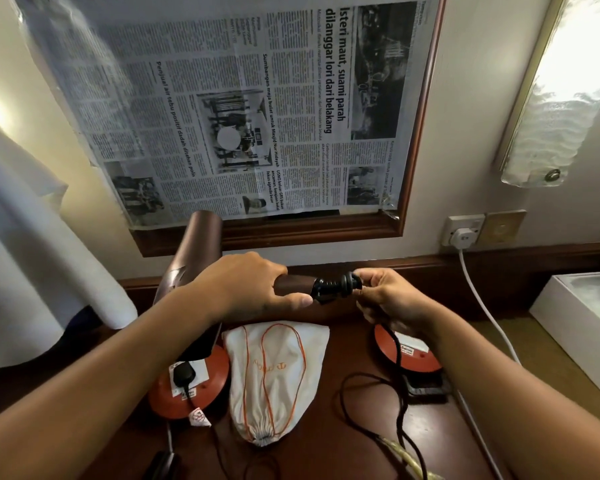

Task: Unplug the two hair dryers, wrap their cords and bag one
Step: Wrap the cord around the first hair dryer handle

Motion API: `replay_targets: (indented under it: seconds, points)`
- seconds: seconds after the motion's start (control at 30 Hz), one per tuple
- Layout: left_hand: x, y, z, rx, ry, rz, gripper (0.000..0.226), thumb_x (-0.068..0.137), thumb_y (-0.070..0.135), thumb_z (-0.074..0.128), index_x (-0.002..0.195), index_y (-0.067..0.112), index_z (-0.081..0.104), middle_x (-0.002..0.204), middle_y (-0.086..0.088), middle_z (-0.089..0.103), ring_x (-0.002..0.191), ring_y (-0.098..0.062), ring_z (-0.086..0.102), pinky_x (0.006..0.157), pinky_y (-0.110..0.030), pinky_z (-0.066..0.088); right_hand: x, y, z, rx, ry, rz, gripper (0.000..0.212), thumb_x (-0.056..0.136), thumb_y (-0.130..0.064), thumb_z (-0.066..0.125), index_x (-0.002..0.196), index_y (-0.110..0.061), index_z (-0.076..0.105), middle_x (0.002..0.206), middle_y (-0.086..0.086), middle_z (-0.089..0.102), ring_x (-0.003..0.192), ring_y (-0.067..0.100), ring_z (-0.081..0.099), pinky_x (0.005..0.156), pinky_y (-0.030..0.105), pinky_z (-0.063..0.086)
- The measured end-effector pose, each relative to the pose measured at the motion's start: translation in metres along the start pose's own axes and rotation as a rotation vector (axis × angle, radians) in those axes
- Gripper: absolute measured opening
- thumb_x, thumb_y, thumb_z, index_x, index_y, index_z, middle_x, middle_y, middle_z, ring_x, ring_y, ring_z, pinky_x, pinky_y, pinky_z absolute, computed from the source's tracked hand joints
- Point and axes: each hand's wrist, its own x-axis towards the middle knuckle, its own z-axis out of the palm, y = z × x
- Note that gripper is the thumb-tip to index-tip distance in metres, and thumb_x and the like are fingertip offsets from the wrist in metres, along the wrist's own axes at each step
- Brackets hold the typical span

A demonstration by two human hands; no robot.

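Both bare forearms reach in from the bottom edge over the dark brown wooden table (326,455), meeting above its middle. Behind it, taped over a wood-framed mirror, hangs a large sheet of newspaper (229,109), with a frosted glass wall lamp (561,95) to the right and a draped white cloth (32,237) to the left. Held in the air between table and wall is a glossy brown hair dryer (196,252), its barrel pointing up towards the mirror and its handle running out to the right. The left hand (246,284) is curled round that handle, thumb underneath. The right hand (387,297) pinches the dryer's black cord (400,372) just at the ribbed black strain relief (336,284) on the handle's end, and from there the cord drops down and loops loosely across the table. Flat on the table below the hands lies a white drawstring cloth bag (278,372) with orange strings, its gathered mouth towards me. On either side of it sits a round red-orange extension reel: the left reel (191,386) has a black plug (184,374) pushed into it, and the right reel (409,353) is partly hidden by the right wrist. On the wall to the right, a white plug (463,238) sits in a white wall socket (465,227), its white cable (482,303) trailing down past a white open box (575,320).
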Motion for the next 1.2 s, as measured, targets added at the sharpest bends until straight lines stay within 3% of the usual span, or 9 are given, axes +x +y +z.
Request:
replay_targets:
  seconds: [0.13,0.27,0.37,0.5,0.6,0.73,0.9,1.07,1.2]
  points:
    - [0.002,0.002,0.001,0.105,-0.012,0.028,0.080,0.075,0.084,0.029,0.121,0.025,0.057,0.113,-0.004,0.064,0.108,-0.023,0.057,0.080,-0.036,0.042,0.009,-0.018,-0.004,-0.165,-0.017,0.017,0.025,0.091,0.003,0.051,0.084,-0.012,0.069,0.071,0.018,0.053,0.050,0.018,0.044,0.043,0.021,0.036]
    - [0.005,0.001,0.002,0.191,-0.025,0.042,0.083,0.075,0.086,0.025,0.121,0.025,0.056,0.115,-0.003,0.063,0.109,-0.022,0.057,0.078,-0.036,0.042,0.016,-0.037,-0.005,-0.352,-0.021,-0.010,0.012,0.086,-0.006,0.064,0.084,-0.015,0.071,0.081,0.007,0.069,0.071,0.015,0.062,0.066,0.024,0.052]
    - [0.007,0.000,0.002,0.201,-0.006,0.039,0.078,0.077,0.084,0.027,0.114,0.024,0.059,0.113,-0.002,0.064,0.108,-0.022,0.057,0.073,-0.034,0.039,0.020,-0.047,-0.007,-0.506,-0.021,-0.078,0.013,0.086,-0.008,0.065,0.083,-0.019,0.071,0.083,0.005,0.070,0.076,0.013,0.063,0.076,0.033,0.052]
    - [0.009,0.002,0.006,0.245,-0.001,0.049,0.075,0.079,0.082,0.028,0.109,0.022,0.061,0.106,-0.003,0.065,0.104,-0.022,0.058,0.068,-0.033,0.036,0.020,-0.052,-0.007,-0.610,-0.020,-0.066,0.012,0.088,-0.011,0.064,0.085,-0.021,0.071,0.091,0.011,0.071,0.082,0.024,0.063,0.085,0.047,0.051]
    - [0.010,0.003,0.011,0.247,-0.026,0.042,0.073,0.080,0.081,0.029,0.105,0.021,0.061,0.098,-0.003,0.064,0.097,-0.023,0.059,0.066,-0.032,0.036,0.019,-0.052,-0.004,-0.593,-0.029,-0.041,0.009,0.088,-0.009,0.063,0.089,-0.014,0.071,0.091,0.015,0.070,0.081,0.023,0.062,0.081,0.044,0.052]
    - [0.013,0.006,0.019,0.241,-0.050,0.022,0.072,0.080,0.081,0.028,0.102,0.021,0.061,0.081,0.003,0.054,0.084,-0.019,0.057,0.063,-0.031,0.036,0.017,-0.056,0.004,-0.623,0.001,-0.015,0.008,0.088,-0.009,0.063,0.087,-0.011,0.071,0.080,0.007,0.068,0.068,0.011,0.061,0.061,0.017,0.048]
    - [0.021,0.003,0.031,0.184,-0.057,-0.025,0.066,0.080,0.081,0.030,0.090,0.022,0.059,0.076,0.005,0.055,0.075,-0.015,0.055,0.058,-0.030,0.037,0.013,-0.058,0.020,-0.896,0.110,-0.094,0.007,0.088,-0.015,0.064,0.086,-0.014,0.071,0.081,0.006,0.069,0.068,0.013,0.061,0.062,0.021,0.048]
    - [0.023,-0.003,0.042,0.131,-0.031,-0.082,0.068,0.079,0.083,0.029,0.085,0.022,0.058,0.077,0.006,0.057,0.075,-0.015,0.056,0.062,-0.032,0.039,-0.009,-0.042,0.041,-0.908,0.237,-0.167,0.019,0.098,-0.018,0.047,0.094,-0.014,0.065,0.077,-0.002,0.060,0.064,0.011,0.053,0.052,0.013,0.038]
    - [0.023,-0.006,0.044,0.118,-0.005,-0.126,0.072,0.078,0.085,0.027,0.092,0.022,0.059,0.084,0.003,0.059,0.082,-0.019,0.058,0.067,-0.035,0.042,-0.021,-0.016,0.055,-0.752,0.295,-0.125,0.032,0.101,-0.017,0.037,0.131,-0.018,0.049,0.100,0.000,0.060,0.077,0.007,0.055,0.059,0.011,0.037]
